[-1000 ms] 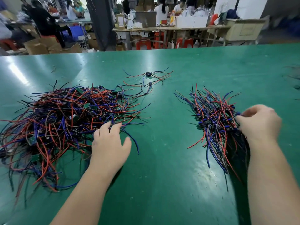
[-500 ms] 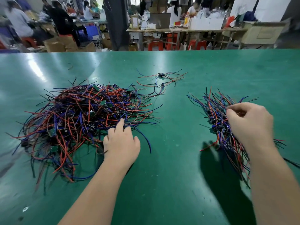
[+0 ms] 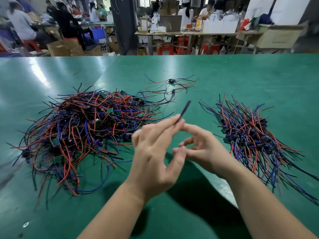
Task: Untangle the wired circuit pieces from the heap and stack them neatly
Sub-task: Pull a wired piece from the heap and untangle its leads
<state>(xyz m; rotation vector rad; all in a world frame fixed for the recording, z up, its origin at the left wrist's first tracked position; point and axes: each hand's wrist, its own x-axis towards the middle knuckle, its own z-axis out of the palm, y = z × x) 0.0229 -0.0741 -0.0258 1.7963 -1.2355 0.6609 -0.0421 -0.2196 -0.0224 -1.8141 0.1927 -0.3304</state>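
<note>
Motion-blurred dark strip [image 3: 184, 110], possibly a wire, is pinched at the left hand [image 3: 155, 157] fingertips. It is held above the table [image 3: 241, 75], between the heap [image 3: 82, 128] at left and the stack [image 3: 250, 135] at right. Right hand [image 3: 204, 148] is loosely curled, with nothing seen held.

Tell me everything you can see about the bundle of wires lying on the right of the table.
The right bundle is a stack of thin red, blue and black wires, lying roughly parallel from upper left to lower right. Small dark and blue parts cluster in a band across its middle. It rests on the green table; neither the left hand nor the right hand touches it.
</note>
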